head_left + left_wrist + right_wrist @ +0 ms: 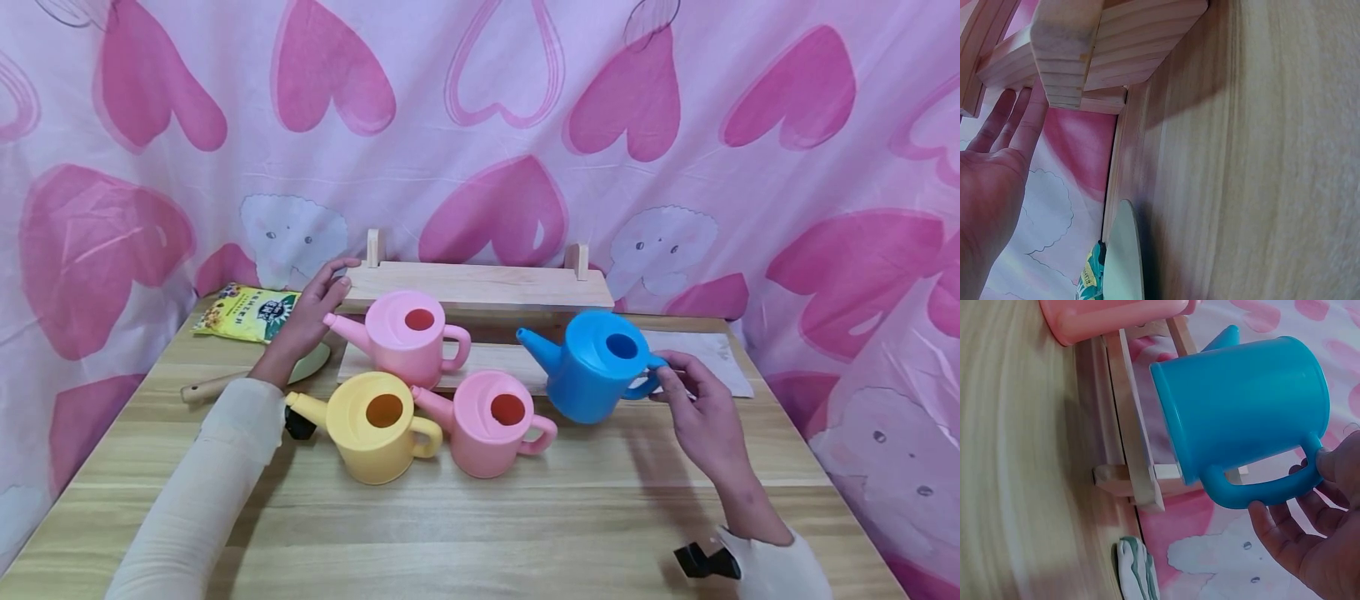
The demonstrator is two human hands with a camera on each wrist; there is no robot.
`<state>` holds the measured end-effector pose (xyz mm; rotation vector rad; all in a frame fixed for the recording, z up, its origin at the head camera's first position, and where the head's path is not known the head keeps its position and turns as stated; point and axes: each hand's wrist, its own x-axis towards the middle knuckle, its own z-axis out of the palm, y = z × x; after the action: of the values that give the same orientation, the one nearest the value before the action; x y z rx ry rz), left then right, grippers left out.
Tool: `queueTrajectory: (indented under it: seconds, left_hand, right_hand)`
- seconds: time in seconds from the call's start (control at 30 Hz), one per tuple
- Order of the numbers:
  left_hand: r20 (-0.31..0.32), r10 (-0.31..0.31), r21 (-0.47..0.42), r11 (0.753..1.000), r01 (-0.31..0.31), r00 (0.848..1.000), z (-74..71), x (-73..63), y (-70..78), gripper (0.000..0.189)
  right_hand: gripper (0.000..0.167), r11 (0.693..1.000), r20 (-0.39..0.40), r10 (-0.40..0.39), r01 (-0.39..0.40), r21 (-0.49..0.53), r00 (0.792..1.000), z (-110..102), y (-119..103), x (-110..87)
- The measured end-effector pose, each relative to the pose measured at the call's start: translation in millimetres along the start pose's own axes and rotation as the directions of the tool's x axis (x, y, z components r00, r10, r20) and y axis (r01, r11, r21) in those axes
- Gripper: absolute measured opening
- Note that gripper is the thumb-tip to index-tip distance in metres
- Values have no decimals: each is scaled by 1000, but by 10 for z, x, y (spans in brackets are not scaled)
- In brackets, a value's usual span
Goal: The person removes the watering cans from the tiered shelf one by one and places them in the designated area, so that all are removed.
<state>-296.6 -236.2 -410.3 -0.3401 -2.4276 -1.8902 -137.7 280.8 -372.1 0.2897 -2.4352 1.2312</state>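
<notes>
My right hand (705, 417) grips the handle of a blue watering can (592, 375), which is held off the table beside the rack's right end. In the right wrist view the fingers curl round that handle (1254, 490). At the rack's upper left end, my left hand (311, 308) has its fingers extended; the left wrist view shows the fingertips against the wooden shelf rack (480, 285). A pink watering can (401, 337) is at the lower shelf. In front stand a yellow watering can (367, 433) and a second pink watering can (487, 429), spouts pointing left.
Behind my left forearm lie a yellow packet (243, 312) and a pale green round object (311, 364), partly hidden, with a wooden handle (210, 387) nearby. A white cloth (705, 358) lies at the back right. A heart-print curtain (495, 108) hangs behind the table (525, 533).
</notes>
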Motion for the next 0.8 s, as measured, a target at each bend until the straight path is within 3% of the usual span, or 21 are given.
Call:
queueTrajectory:
  seconds: [0.33,0.8]
  left_hand:
    - [-6,-24,9,1000,24,1000,6,2,-20,53]
    - [-2,-20,17,1000,20,1000,8,7,-9,54]
  right_hand:
    - [27,1000,3,-16,16,8,1000,-133,-23,-239]
    - [25,998,34,63,-64,21,997,-112,38,-450]
